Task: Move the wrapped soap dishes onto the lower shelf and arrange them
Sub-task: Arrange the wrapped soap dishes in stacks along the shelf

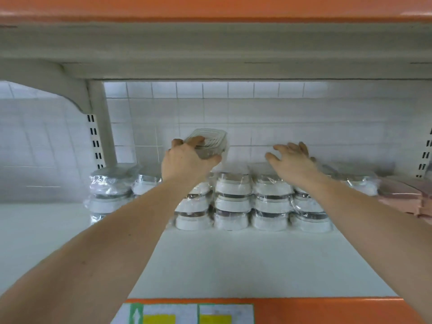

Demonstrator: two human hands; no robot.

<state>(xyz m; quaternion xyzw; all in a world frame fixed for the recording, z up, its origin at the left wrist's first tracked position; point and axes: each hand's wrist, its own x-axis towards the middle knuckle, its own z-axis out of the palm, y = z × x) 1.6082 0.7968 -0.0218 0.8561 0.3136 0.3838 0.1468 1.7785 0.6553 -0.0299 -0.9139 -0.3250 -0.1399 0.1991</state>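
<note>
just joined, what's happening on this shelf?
A person is stocking wrapped soap dishes on a white shelf. The left hand grips one clear wrapped dish, held above the stacks already lined up at the back. The right hand is open, fingers spread, over the right-hand stacks and holding nothing. Pink items sit at the far right.

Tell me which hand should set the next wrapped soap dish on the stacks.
Left. The left hand already grips a wrapped soap dish raised above the stacks on the shelf, so it can probably just lower it. The right hand is open and holds nothing, hovering over the right-hand stacks.
</note>
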